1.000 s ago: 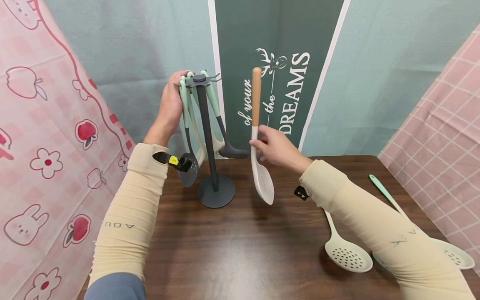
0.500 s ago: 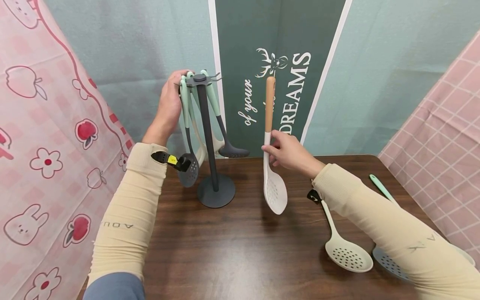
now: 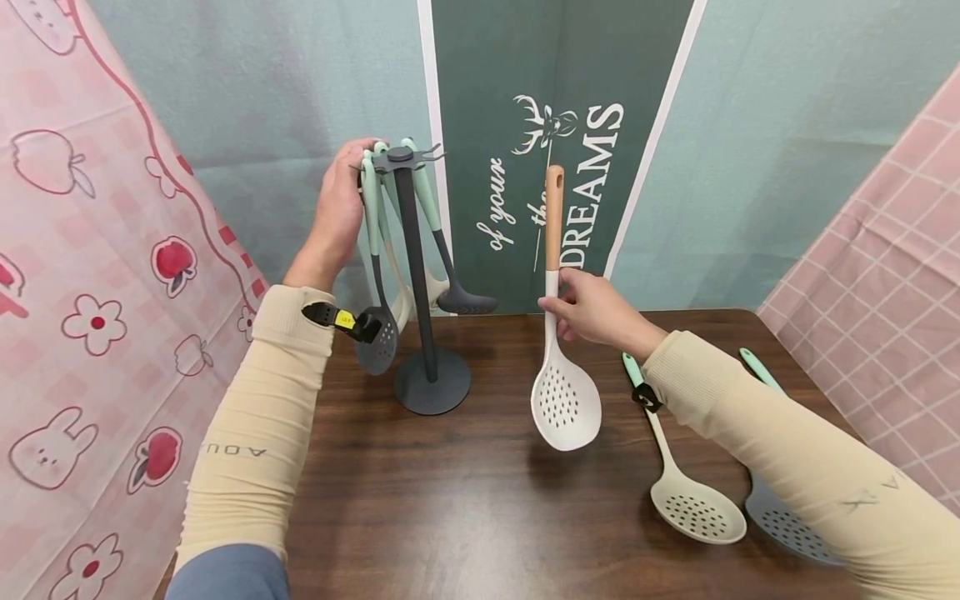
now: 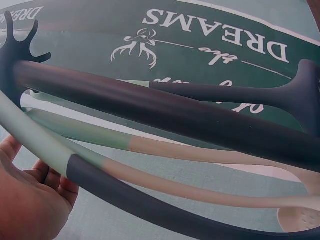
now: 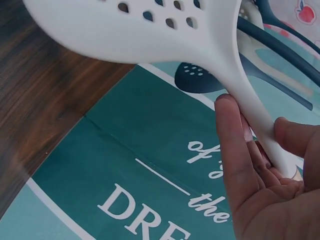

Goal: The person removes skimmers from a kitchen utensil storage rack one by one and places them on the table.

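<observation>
My right hand (image 3: 596,308) pinches the white neck of a skimmer (image 3: 573,421) with a wooden handle. The skimmer is upright above the table, its perforated bowl down and its wooden end up; the right wrist view shows thumb and fingers on the neck. My left hand (image 3: 337,208) holds the top of a dark utensil rack (image 3: 414,250), beside the hanging handles. Its fingertips are partly hidden behind a green handle (image 4: 35,135). On the rack hang several green-handled utensils, among them a dark skimmer (image 3: 377,342) and a dark ladle-like utensil (image 3: 465,298).
On the brown table (image 3: 450,500), to the right, lie a pale green skimmer (image 3: 697,508) and a grey-blue skimmer (image 3: 787,525), partly under my right sleeve. The round rack base (image 3: 442,392) stands at the back left. A printed curtain (image 3: 480,67) hangs behind.
My right hand has moved right and slightly down with the white skimmer, away from the rack. The skimmer has turned so its perforated face shows more. My left hand stays put.
</observation>
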Action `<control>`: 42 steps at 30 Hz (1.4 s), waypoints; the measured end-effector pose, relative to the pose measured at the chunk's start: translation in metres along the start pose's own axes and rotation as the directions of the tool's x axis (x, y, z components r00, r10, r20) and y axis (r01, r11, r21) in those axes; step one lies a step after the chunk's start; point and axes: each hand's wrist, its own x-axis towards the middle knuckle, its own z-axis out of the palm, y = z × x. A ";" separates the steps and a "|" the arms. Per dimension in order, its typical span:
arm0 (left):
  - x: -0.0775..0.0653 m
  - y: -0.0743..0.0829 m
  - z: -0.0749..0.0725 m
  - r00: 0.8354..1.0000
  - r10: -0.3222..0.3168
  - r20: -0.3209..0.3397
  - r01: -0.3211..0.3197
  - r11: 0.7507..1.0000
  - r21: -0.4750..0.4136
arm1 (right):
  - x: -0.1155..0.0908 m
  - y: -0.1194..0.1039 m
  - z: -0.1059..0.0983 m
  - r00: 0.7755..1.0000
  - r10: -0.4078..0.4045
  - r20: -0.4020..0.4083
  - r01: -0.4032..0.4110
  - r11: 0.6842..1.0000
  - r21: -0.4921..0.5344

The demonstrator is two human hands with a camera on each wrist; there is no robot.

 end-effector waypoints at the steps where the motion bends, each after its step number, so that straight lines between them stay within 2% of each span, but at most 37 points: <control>1: 0.000 0.000 0.001 1.000 0.002 0.000 -0.002 1.000 0.000 | -0.001 0.001 0.000 1.000 0.003 0.006 -0.003 1.000 -0.004; 11: -0.001 0.001 0.003 1.000 -0.017 -0.006 0.017 1.000 -0.007 | -0.010 0.021 0.008 0.991 0.058 0.118 -0.059 0.998 0.003; 21: -0.003 0.000 0.004 1.000 -0.013 -0.009 0.013 0.999 -0.042 | -0.023 0.048 0.020 0.962 0.160 0.223 -0.163 0.987 -0.007; 32: -0.004 -0.003 0.001 1.000 -0.008 0.003 0.009 0.997 -0.078 | -0.035 0.062 0.034 0.926 0.258 0.277 -0.264 0.964 -0.014; 42: -0.004 -0.004 -0.002 1.000 -0.008 -0.010 0.007 0.995 -0.101 | -0.038 0.077 0.054 0.907 0.303 0.293 -0.312 0.950 -0.017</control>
